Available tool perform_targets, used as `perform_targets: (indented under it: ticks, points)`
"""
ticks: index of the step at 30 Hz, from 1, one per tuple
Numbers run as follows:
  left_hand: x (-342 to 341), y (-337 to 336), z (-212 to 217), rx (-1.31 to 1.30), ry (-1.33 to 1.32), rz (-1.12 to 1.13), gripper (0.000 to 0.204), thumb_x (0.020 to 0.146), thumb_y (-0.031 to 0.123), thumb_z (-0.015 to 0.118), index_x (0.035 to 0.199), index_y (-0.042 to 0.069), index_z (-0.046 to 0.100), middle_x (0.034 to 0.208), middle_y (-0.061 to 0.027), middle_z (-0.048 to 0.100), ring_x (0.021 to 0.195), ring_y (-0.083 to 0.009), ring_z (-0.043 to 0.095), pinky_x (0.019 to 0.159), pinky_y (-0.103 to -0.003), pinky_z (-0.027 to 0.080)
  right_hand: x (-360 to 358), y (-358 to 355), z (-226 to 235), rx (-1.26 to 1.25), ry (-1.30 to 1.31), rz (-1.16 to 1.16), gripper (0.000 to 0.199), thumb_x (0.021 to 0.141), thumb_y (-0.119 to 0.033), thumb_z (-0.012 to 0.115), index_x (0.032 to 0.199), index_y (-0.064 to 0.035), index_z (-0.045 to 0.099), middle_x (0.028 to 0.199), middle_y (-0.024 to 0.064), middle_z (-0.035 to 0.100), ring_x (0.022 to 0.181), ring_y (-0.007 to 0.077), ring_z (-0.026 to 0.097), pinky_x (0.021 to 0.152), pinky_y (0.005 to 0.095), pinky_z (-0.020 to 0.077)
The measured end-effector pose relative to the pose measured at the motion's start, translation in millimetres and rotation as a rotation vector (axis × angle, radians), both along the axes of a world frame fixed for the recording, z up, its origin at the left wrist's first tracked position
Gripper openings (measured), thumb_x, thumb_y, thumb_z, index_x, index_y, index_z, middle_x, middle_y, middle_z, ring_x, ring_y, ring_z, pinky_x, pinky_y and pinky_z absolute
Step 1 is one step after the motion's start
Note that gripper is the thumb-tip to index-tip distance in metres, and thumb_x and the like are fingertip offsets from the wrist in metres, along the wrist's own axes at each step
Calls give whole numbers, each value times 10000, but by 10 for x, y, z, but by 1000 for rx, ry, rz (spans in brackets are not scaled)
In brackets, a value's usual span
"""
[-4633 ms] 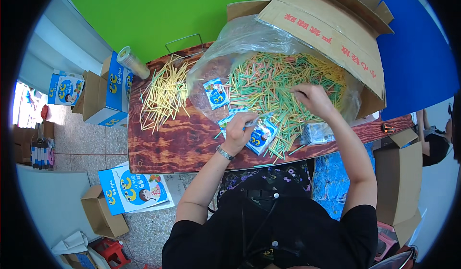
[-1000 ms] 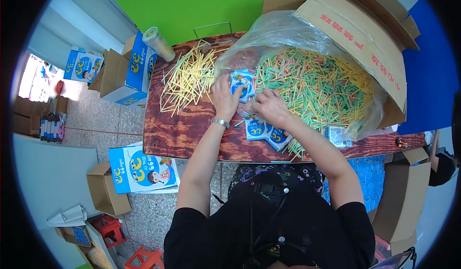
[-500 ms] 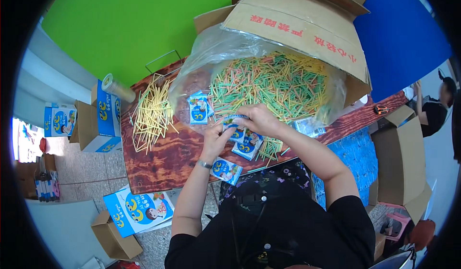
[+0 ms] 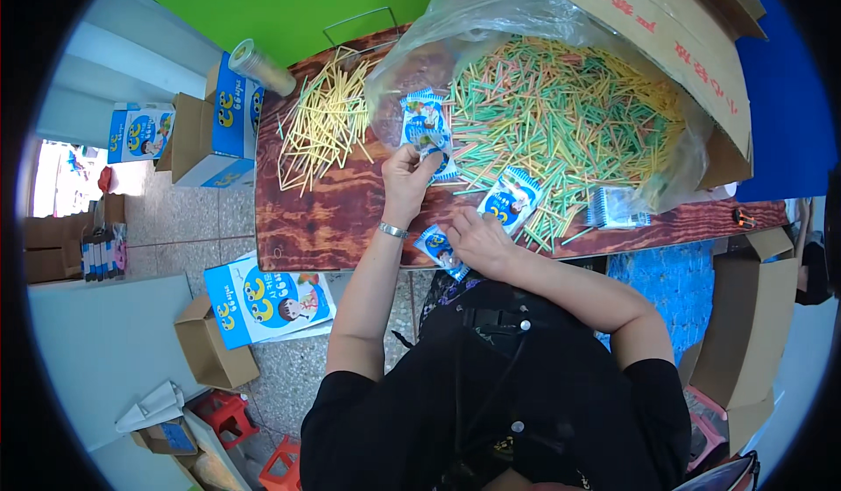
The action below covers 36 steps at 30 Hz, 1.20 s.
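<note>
Since half a second ago, the left hand [image 4: 405,181] and the right hand [image 4: 484,244], then close together in front of the heap of coloured sticks [image 4: 561,132], have parted: the left is now beside the heap's left edge, the right nearer the person's body.

The heap, pink, green and yellow, spills from a clear plastic bag [image 4: 508,9] and an open brown carton [image 4: 639,18] behind it. Left of the heap, the left hand's thumb and fingers appear pinched together on a small blue-and-white packet [image 4: 432,142], which lies over other packets [image 4: 422,113]. On the near side of the heap, the right hand's fingers curl over a front packet [image 4: 433,246] at the table's front edge; I cannot tell whether they grip it. Another packet, the tilted one [image 4: 515,195], lies against the heap's near edge, just beyond the right hand. Farther left of the heap is a loose pile of pale yellow sticks [image 4: 326,123] on the reddish wood-grain table [image 4: 328,228].

Each packet looks light and soft, its shiny wrapper probably slippery. Its crimped, toothed ends seem the best hold; a squeeze in the middle could crush the contents.
</note>
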State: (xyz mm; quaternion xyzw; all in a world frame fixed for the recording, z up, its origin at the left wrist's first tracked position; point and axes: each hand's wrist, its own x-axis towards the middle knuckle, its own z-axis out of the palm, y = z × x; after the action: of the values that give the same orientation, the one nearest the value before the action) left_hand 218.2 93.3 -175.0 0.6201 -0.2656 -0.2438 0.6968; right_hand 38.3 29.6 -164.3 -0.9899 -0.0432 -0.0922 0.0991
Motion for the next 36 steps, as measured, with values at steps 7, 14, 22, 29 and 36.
perform_targets:
  ticks: [7, 14, 22, 29, 36]
  points:
    - [-72, 171, 365, 250, -116, -212, 131, 850, 2, 630, 977, 25, 652, 875, -19, 673, 792, -82, 615, 732, -247, 498, -44, -506, 411, 252, 53, -109, 173, 822, -123, 606, 976, -49, 580, 906, 127, 627, 803, 299, 641, 678, 386, 524]
    - [-148, 25, 618, -204, 266, -324, 123, 867, 47, 634, 972, -17, 631, 949, -93, 664, 889, -179, 638, 798, -321, 515, -191, -1284, 784, 991, 56, -221, 301, 808, -40, 657, 1101, -77, 599, 1044, 135, 667, 981, 216, 654, 832, 348, 504]
    - [-278, -122, 832, 104, -250, -459, 150, 751, 50, 734, 868, -11, 661, 1265, -125, 583, 1020, -248, 642, 884, -351, 509, -321, -1523, 982, 631, 103, -150, 306, 787, -59, 661, 1086, -76, 601, 977, 158, 665, 900, 328, 659, 764, 383, 517]
    - [-736, -387, 816, 251, -640, -591, 216, 725, 178, 774, 761, 16, 636, 1005, -162, 634, 908, -291, 623, 760, -384, 477, -313, -1323, 1013, 661, -58, -46, 349, 790, -50, 638, 1127, -94, 560, 894, 156, 672, 796, 347, 667, 674, 399, 517]
    - [-788, -394, 480, 219, -482, -376, 199, 764, 136, 770, 705, 10, 627, 617, -58, 557, 545, -133, 503, 512, -283, 380, -811, -2383, 909, 61, 116, -591, 235, 880, -184, 584, 1085, -75, 621, 948, 149, 660, 868, 303, 665, 808, 424, 528]
